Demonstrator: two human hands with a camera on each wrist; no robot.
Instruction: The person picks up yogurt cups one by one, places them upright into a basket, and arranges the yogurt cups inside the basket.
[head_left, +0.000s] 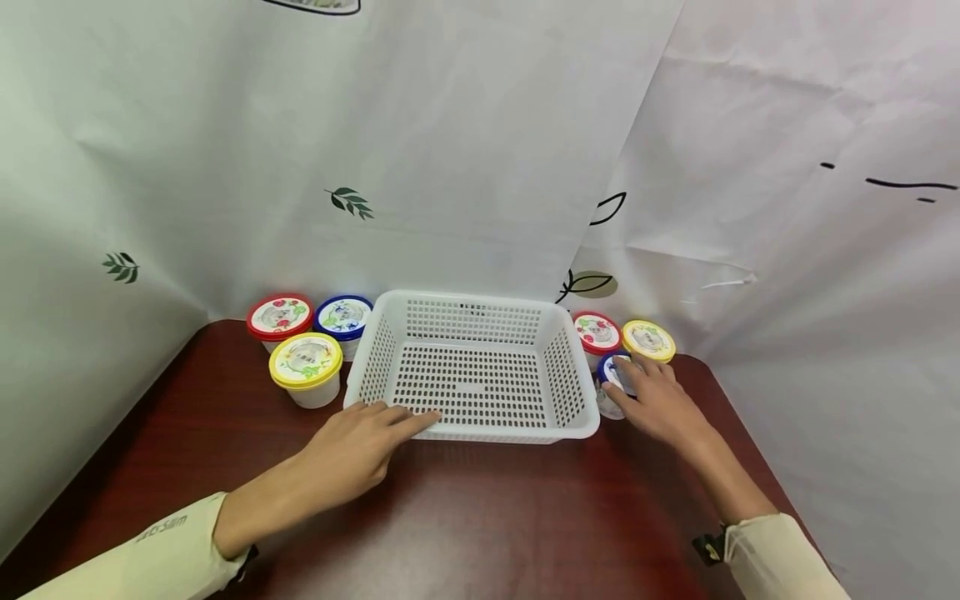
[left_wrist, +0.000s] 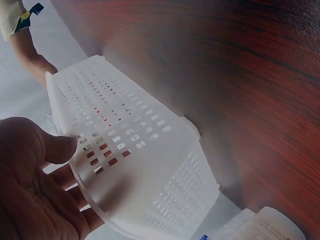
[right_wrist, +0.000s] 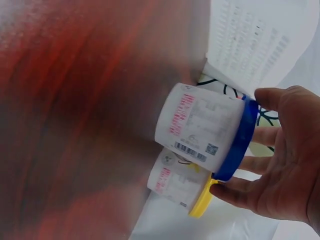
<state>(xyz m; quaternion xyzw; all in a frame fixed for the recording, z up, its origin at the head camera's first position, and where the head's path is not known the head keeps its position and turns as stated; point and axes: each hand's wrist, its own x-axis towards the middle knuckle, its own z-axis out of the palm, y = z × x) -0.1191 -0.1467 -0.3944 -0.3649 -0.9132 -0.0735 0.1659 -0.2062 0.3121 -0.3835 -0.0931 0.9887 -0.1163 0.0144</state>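
Observation:
A white perforated basket (head_left: 471,388) stands on the dark red table. My left hand (head_left: 367,446) holds its near left rim, the thumb on the outer wall and the other fingers over the inner side in the left wrist view. On the basket's right, my right hand (head_left: 660,404) has thumb and fingers around the blue lid of a white tub (right_wrist: 200,127). That tub stands upright in front of a yellow-lidded tub (head_left: 649,340) and a red-lidded tub (head_left: 597,332). Whether the blue-lidded tub touches the table cannot be told.
Left of the basket stand three more tubs: one with a red lid (head_left: 280,317), one with a blue lid (head_left: 343,317) and one with a yellow lid (head_left: 306,362). White sheeting (head_left: 450,167) with leaf prints hangs behind and at both sides of the table (head_left: 480,517).

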